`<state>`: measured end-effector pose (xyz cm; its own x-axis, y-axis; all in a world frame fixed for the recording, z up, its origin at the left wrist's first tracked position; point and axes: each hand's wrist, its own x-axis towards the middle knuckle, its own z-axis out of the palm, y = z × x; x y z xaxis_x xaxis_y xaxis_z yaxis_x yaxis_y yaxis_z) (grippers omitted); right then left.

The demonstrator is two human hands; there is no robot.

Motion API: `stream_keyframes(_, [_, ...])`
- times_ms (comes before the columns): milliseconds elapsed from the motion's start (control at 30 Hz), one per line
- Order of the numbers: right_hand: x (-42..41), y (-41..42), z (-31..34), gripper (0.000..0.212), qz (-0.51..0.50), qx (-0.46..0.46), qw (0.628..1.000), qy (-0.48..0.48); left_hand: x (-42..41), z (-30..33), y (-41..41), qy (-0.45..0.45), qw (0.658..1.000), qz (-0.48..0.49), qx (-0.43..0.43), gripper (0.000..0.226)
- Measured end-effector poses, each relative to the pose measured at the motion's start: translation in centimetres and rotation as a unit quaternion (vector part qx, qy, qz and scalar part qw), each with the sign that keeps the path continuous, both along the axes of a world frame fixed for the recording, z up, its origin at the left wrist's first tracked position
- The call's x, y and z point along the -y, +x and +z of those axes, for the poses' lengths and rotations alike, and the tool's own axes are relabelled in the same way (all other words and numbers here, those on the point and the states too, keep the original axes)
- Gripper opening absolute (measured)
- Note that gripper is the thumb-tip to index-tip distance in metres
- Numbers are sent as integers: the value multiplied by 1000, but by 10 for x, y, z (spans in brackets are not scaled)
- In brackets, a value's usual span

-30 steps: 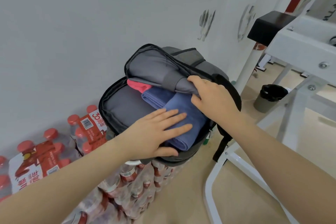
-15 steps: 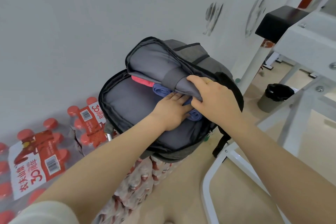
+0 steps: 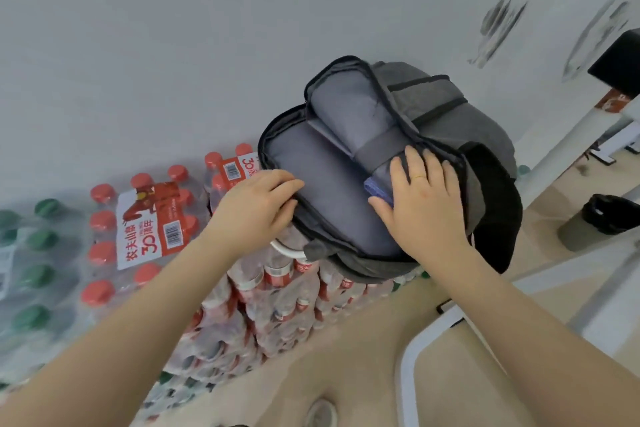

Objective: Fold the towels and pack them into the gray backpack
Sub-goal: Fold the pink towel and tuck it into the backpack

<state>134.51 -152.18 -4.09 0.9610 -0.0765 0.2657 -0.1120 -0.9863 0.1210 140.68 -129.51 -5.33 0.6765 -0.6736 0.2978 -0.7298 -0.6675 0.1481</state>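
Note:
The gray backpack (image 3: 460,121) lies unzipped on a stack of bottled-water packs against the wall. Its main compartment shows gray lining (image 3: 322,191). Only a small corner of a blue towel (image 3: 379,188) peeks out under the inner divider flap. My right hand (image 3: 422,204) rests flat on the flap and the towel, fingers spread, pressing down. My left hand (image 3: 259,208) grips the backpack's left rim by the zipper edge. The other towels are hidden inside.
Shrink-wrapped packs of red-capped bottles (image 3: 145,232) and green-capped bottles (image 3: 31,246) stand left of the backpack. A white metal frame (image 3: 426,340) stands on the floor at the right. A dark bin (image 3: 602,222) sits further right.
My left hand came out of the compartment and took the backpack's left rim. The blue towel went deeper, the pink one is out of sight. My right hand flattened onto the flap.

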Motion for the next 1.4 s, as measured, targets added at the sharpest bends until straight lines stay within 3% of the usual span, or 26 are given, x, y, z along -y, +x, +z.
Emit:
stream_keyframes(133, [-58,-8,16,45,154,45,986,37,-35,7,-27,-41,997,70,5,39])
stream_keyframes(233, [-112,-14,12,40,287,-14,950,120,-77,0,-62,-69,986,148,-18,42])
stream_keyframes(333, [-172,-34,-4,40,395,-117,900,140,-133,-15,-129,-133,954,263,-54,47])
stream_keyframes(500, [-279,-114,-32,42,535,-224,813,59,-222,-51,-288,-193,855,465,-122,68])
stream_keyframes(667, [-391,-242,-47,41,655,-274,704,25,-275,-68,-478,-215,742,621,-132,34])
stream_keyframes(900, [-510,-479,-67,44,797,-318,511,-40,-289,-65,-747,-243,532,801,-124,34])
stream_keyframes(1100, [-581,-640,-69,40,872,-311,373,-54,-283,-60,-901,-286,375,879,-69,34])
stream_keyframes(1200, [-622,-706,-79,39,889,-304,329,-89,-294,-67,-958,-304,310,900,-43,34])
stream_keyframes(1400, [-728,-841,-92,37,906,-280,283,-141,-375,-75,-1075,-323,237,916,-28,34])
